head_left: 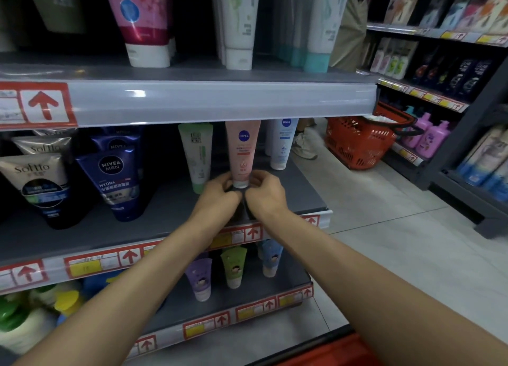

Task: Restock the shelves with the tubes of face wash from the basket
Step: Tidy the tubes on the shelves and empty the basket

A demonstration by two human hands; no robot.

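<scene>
A pink Nivea face wash tube (242, 148) stands cap-down on the middle shelf (170, 208). My left hand (220, 192) and my right hand (265, 191) pinch its white cap from either side. A green-and-white tube (197, 156) stands just left of it, a white-and-blue Nivea tube (281, 142) to its right. A red edge of a basket (338, 352) shows at the bottom of the frame; its contents are hidden.
Dark blue Nivea Men tubes (118, 181) and Softto tubes (41, 184) fill the shelf's left. Large tubes stand on the upper shelf (192, 98). Small tubes (233, 266) sit on the lower shelf. A red shopping basket (360, 142) rests on the aisle floor by another rack.
</scene>
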